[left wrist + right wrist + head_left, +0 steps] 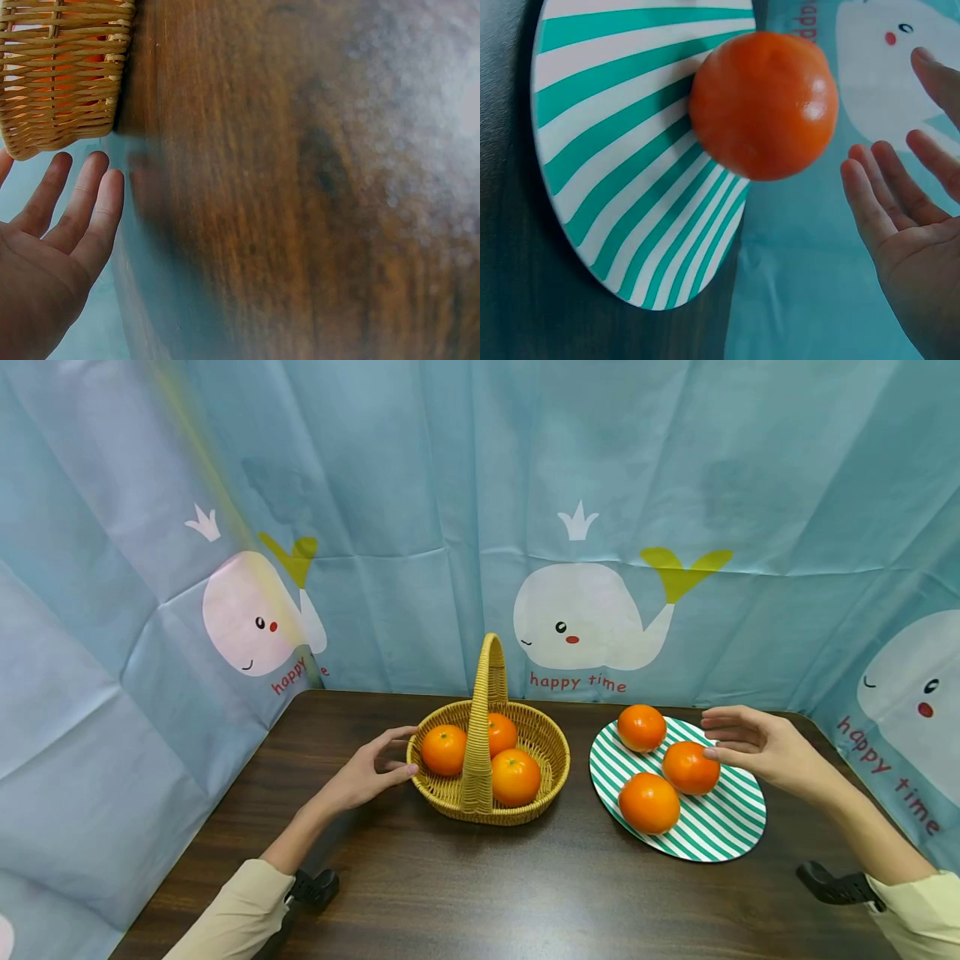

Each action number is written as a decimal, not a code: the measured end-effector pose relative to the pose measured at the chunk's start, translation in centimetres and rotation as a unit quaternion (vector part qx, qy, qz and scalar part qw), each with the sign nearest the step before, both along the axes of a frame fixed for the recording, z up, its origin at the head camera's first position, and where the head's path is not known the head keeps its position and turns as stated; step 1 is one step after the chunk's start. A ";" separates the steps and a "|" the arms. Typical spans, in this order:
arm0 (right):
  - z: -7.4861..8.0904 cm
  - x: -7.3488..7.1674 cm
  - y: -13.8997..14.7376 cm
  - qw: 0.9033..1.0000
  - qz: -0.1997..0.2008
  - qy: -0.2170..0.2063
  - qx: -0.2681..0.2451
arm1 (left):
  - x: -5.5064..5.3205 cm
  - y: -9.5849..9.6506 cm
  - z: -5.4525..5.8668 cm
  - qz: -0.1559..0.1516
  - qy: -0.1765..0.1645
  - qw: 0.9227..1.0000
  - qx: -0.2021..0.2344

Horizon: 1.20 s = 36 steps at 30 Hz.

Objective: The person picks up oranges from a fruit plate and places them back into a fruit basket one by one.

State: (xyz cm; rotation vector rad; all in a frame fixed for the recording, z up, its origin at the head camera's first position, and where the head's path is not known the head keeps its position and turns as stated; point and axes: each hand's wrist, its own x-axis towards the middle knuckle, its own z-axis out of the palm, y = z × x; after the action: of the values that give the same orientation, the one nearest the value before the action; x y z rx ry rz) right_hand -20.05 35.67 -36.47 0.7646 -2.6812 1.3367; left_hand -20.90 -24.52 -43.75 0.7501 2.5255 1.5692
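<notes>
A yellow wicker basket (552, 787) with a tall arched handle (477, 735) holds three oranges, one of them the orange (444, 750) left of the handle. Fingers spread, my left hand (365, 774) is at the basket's left rim; whether the tips touch the wicker is hard to tell. On a green-and-white striped plate (731, 828) lie a back orange (642, 728), a front orange (649, 803) and a right orange (692, 768). My right hand (761, 750) is beside that right orange with loosely extended fingers. The right wrist view shows a gap between this hand and the orange (765, 105).
Basket and plate stand side by side on a dark wooden table (525, 885). Behind and beside it hangs a light blue curtain (405, 618) printed with whales. Black straps sit on both wrists, below pale sleeves (240, 910).
</notes>
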 end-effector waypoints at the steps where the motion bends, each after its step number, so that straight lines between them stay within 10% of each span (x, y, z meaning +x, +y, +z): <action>1: -0.1 0.1 0.1 1.000 -0.001 0.001 0.000 | 0.0 0.0 0.0 -0.001 0.000 1.000 0.002; 36: -4.3 -1.0 1.1 0.998 0.013 -0.029 0.053 | -0.2 -0.1 -0.2 0.006 0.006 1.000 -0.007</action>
State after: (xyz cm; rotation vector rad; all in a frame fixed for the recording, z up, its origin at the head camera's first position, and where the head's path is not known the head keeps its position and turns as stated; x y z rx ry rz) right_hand -21.05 36.77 -40.79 0.7831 -2.8176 1.2493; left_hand -21.10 -24.64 -43.98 0.7464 2.5504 1.5546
